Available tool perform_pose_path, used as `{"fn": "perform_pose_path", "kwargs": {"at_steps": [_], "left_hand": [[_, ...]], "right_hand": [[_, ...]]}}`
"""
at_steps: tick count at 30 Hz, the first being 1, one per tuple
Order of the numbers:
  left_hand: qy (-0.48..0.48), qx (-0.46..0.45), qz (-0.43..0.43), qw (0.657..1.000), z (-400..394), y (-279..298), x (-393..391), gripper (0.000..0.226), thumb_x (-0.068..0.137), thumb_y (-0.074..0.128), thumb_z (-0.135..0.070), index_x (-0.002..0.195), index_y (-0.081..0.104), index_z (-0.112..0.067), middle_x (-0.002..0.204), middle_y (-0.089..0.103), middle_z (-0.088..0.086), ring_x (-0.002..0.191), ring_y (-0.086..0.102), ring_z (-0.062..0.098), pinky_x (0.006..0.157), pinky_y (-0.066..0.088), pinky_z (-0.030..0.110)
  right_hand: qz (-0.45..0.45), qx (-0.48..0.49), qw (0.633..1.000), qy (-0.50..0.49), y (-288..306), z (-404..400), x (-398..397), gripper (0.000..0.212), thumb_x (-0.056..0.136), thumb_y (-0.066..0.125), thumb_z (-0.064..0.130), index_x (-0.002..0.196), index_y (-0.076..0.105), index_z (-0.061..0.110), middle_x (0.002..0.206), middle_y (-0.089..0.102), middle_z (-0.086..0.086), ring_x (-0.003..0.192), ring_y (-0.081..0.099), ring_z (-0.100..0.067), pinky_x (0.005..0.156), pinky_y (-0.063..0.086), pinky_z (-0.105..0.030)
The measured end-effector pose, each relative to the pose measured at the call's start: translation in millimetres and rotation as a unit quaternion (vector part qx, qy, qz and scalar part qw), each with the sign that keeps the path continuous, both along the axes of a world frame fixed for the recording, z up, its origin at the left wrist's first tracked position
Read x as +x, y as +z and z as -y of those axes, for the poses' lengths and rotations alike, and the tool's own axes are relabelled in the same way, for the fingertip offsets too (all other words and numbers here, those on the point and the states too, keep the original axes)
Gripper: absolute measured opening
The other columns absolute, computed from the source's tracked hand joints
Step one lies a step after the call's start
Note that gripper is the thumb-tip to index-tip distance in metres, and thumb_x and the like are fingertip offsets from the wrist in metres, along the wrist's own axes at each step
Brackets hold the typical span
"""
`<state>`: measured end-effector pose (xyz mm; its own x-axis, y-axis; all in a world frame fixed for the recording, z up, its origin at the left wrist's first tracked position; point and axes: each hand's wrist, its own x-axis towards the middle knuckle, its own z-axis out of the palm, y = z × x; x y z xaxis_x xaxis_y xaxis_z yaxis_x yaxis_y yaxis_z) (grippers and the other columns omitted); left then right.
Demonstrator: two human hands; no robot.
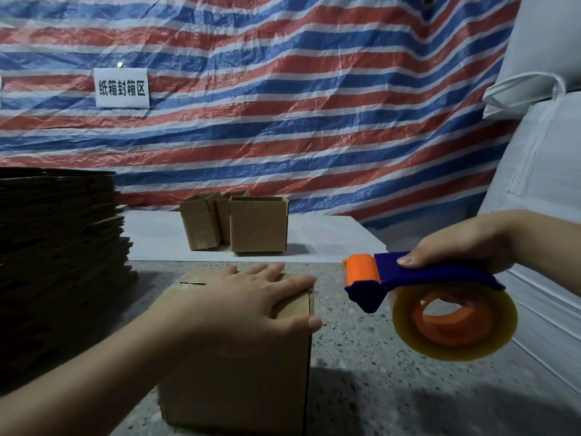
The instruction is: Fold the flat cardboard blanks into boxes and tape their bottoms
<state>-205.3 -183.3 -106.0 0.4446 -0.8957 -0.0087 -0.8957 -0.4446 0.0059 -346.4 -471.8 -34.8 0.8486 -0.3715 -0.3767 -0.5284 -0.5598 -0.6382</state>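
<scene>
Cardboard box (239, 357) stands on the speckled floor (361, 341), the left hand (239, 306) pressing flat with straight fingers on its closed flaps. Right hand (465, 243) grips the blue tape dispenser (434, 297) just beside the box, apart from it; finished boxes (239, 223) stand behind, flat blanks (59, 247) stacked left

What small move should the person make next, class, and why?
Probably bring the tape dispenser across onto the box: the left hand presses the folded flaps flat, while the right hand holds the dispenser off to the side, apart from the box.
</scene>
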Motion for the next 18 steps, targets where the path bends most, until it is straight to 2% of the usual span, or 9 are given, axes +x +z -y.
{"fn": "perform_pose_path", "kwargs": {"at_steps": [3,6,8,12,16,18], "left_hand": [[0.002,0.0,-0.004,1.0,0,1,-2,0.09,0.057,-0.001,-0.097,0.142,-0.008,-0.067,0.166,0.0,-0.007,0.152,0.001,0.013,0.122,0.0,0.048],[0.005,0.008,-0.005,1.0,-1,3,-4,0.09,0.058,0.001,-0.094,0.143,-0.006,-0.066,0.166,0.001,-0.006,0.152,0.002,0.014,0.122,0.001,0.051],[0.004,0.011,-0.005,1.0,-1,4,-5,0.088,0.061,0.003,-0.093,0.144,-0.006,-0.066,0.166,0.0,-0.006,0.152,0.002,0.015,0.122,0.001,0.051],[0.003,0.008,0.003,1.0,-1,4,-6,0.086,0.063,0.004,-0.091,0.145,-0.005,-0.065,0.166,0.002,-0.005,0.152,0.003,0.015,0.122,0.001,0.05],[0.001,0.005,0.002,1.0,-1,3,-5,0.086,0.064,0.005,-0.092,0.145,-0.005,-0.064,0.166,0.003,-0.006,0.152,0.004,0.014,0.122,0.001,0.049],[0.0,0.003,0.002,1.0,-1,2,-4,0.087,0.062,0.003,-0.093,0.143,-0.006,-0.066,0.166,0.003,-0.006,0.152,0.004,0.015,0.122,0.001,0.049]], "right_hand": [[-0.025,-0.019,0.999,0.031,-4,-2,-1,0.032,0.092,0.068,0.033,0.113,0.067,0.009,0.113,0.066,-0.008,0.094,0.065,-0.016,0.089,0.055,-0.028],[-0.031,-0.034,0.997,0.059,6,-3,1,0.044,0.082,0.074,0.042,0.11,0.069,0.009,0.11,0.068,-0.008,0.094,0.065,-0.017,0.089,0.054,-0.029],[-0.075,-0.057,0.992,0.079,12,-9,1,0.047,0.083,0.073,0.046,0.109,0.071,0.007,0.103,0.071,-0.009,0.091,0.067,-0.02,0.086,0.054,-0.031],[-0.061,-0.086,0.991,0.087,12,-14,1,0.035,0.083,0.07,0.049,0.099,0.066,0.017,0.104,0.065,-0.004,0.083,0.062,-0.01,0.076,0.052,-0.017],[-0.17,-0.139,0.971,0.097,22,-34,1,0.075,0.064,0.076,0.075,0.105,0.069,0.013,0.09,0.075,-0.003,0.079,0.07,-0.016,0.08,0.053,-0.028],[-0.184,-0.204,0.957,0.089,26,-47,4,0.082,0.054,0.072,0.08,0.106,0.07,0.017,0.089,0.077,0.0,0.077,0.072,-0.015,0.077,0.055,-0.027]]}}
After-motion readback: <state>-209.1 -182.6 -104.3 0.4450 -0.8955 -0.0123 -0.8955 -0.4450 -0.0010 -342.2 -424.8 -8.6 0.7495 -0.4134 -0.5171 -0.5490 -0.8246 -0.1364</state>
